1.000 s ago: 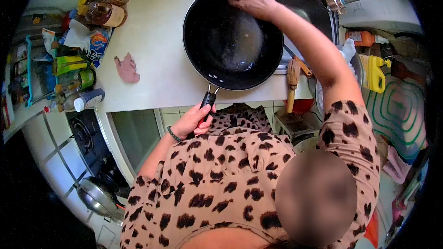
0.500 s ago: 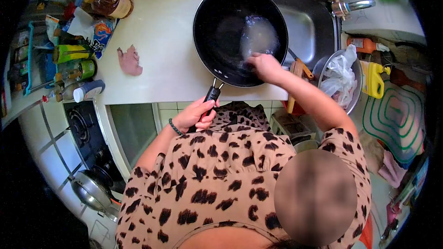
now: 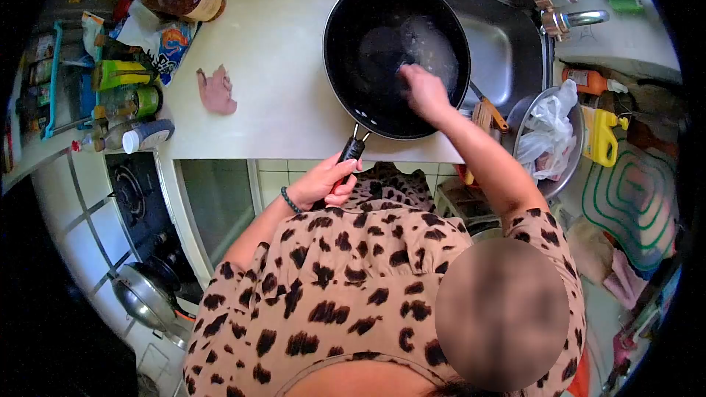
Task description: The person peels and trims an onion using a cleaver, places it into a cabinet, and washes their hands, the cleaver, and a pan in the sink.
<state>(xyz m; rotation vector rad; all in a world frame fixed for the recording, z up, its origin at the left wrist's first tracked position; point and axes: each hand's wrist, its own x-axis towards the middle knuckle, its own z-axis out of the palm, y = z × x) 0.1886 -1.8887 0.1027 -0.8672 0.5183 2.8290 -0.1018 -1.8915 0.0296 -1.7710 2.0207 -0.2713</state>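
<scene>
A large black wok (image 3: 368, 51) is held level over the counter's front part and the left edge of the sink, with a little liquid inside. My left hand (image 3: 324, 182) wraps round its black handle (image 3: 353, 148). Over the inside of the wok, near its right side, is my right hand (image 3: 425, 93), fingers bent and pressed together, touching or close to the wok's inner surface. What its fingers hold, if anything, is too small to make out. A pink cloth scrap (image 3: 216, 90) lies on the counter to the left.
The steel sink (image 3: 489, 51) lies behind and right of the wok, with a faucet (image 3: 577, 20). A metal bowl with plastic bags (image 3: 546, 132) and a yellow jug (image 3: 604, 136) stand right. Bottles (image 3: 187, 0) line the left; a lidded pot (image 3: 143, 298) sits lower left.
My right hand has come from the wok's far rim down into its inside, then shifted slightly. The wok appears a little farther right in view, my left hand still on its handle.
</scene>
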